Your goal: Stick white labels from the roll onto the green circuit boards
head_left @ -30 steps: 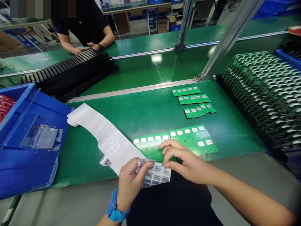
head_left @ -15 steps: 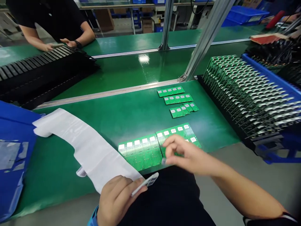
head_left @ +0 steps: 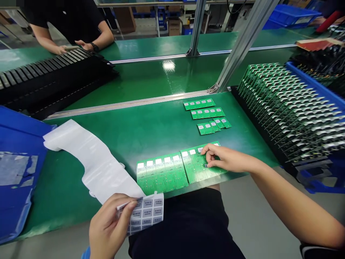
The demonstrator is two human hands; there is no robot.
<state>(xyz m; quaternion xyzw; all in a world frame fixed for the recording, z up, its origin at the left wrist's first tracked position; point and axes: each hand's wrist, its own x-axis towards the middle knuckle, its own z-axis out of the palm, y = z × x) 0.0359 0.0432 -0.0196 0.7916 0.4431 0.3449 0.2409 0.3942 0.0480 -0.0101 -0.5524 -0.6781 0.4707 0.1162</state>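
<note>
My left hand [head_left: 110,223] pinches a strip of labels [head_left: 147,212], with rows of printed grey stickers facing up. Its white backing paper [head_left: 105,172] trails back across the bench. My right hand [head_left: 223,158] is over the right-hand green circuit board panel [head_left: 194,169], fingers curled. A small grey label [head_left: 206,166] shows at its thumb tip, while the index fingertip is by a white label on the panel's top row. Close on the left lies another circuit board panel [head_left: 161,180], white labels along its upper row. My right hand covers part of the right panel.
Smaller labelled boards [head_left: 207,113] lie in rows farther back. A black rack of upright circuit boards [head_left: 291,108] stands right, a blue bin [head_left: 16,172] left. Metal posts [head_left: 242,46] rise behind the bench. Across it, a co-worker's hands [head_left: 83,45] are behind a black slotted rack [head_left: 54,79].
My right hand has moved up and right over the right panel. My left hand has shifted left and turned the label strip, so its printed face now shows.
</note>
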